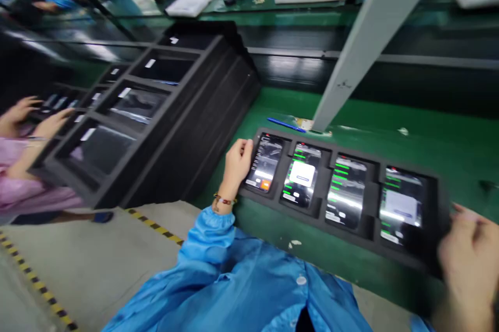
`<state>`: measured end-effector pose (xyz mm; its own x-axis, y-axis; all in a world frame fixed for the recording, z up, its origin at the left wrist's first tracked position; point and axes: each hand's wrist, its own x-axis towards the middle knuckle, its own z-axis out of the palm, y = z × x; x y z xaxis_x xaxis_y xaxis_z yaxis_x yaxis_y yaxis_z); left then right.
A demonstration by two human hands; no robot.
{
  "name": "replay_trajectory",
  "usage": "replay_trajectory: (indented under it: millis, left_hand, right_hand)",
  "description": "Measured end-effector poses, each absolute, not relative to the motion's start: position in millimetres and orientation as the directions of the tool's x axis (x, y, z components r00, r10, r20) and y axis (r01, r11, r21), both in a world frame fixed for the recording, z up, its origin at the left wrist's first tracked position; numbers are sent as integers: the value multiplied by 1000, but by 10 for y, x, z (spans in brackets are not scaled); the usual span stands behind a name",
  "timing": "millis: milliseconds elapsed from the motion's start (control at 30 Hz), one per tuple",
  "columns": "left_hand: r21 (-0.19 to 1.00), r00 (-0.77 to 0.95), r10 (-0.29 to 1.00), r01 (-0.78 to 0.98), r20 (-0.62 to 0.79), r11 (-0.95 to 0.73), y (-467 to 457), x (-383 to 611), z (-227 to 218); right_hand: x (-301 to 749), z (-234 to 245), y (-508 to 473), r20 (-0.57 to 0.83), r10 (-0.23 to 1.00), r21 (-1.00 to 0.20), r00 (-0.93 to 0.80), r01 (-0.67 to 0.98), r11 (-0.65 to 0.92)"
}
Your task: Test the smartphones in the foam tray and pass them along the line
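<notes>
**Phones in a foam tray**

Green surface (429, 140) carries a black foam tray (351, 249) with four lit phones (302, 178) in separate slots. Left hand (236, 163) grips the tray's left end; right hand (468, 256), blurred, clasps its right end. Stacked black trays (156, 114) stand alongside.

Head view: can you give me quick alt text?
A left hand grips the end of a black foam tray holding four lit phones, on a green bench; the right hand holds its other end. A stack of black trays stands alongside.
</notes>
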<state>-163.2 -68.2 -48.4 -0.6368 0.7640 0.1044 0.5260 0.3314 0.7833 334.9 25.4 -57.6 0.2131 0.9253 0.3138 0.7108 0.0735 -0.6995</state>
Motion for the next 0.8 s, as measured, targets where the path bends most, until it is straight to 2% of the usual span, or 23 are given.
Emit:
replay_trajectory:
  millis: [33, 100, 233, 333, 433, 600, 800]
  left_hand:
    - [791, -636, 764, 520, 107, 322, -677, -1654, -508]
    - [802, -617, 777, 524, 124, 287, -675, -1691, -540]
    - [792, -530, 827, 579, 189, 191, -708, -1686, -495]
    - [715, -426, 867, 688, 258, 125, -743, -1646, -435]
    - [637, -352, 878, 768, 326, 71, -753, -1636, -431]
    - [648, -347, 867, 760, 357, 37, -729, -1626, -461]
    - [637, -346, 864, 770, 366, 39, -728, -1589, -434]
  right_hand:
    - [3413, -679, 266, 290, 919, -668, 266, 744, -5]
    - [3483, -808, 277, 268, 912, -668, 311, 742, -57]
    - [3370, -720, 173, 364, 899, -706, 245, 702, 94]
    - [3211, -543, 7, 449, 889, -634, 95, 735, 241]
    - [3123, -481, -146, 456, 888, -564, -58, 753, 339]
    - [3143, -563, -286, 468, 881, -499, -70, 801, 329]
    - [3139, -561, -332, 454, 890, -478, -44, 831, 285]
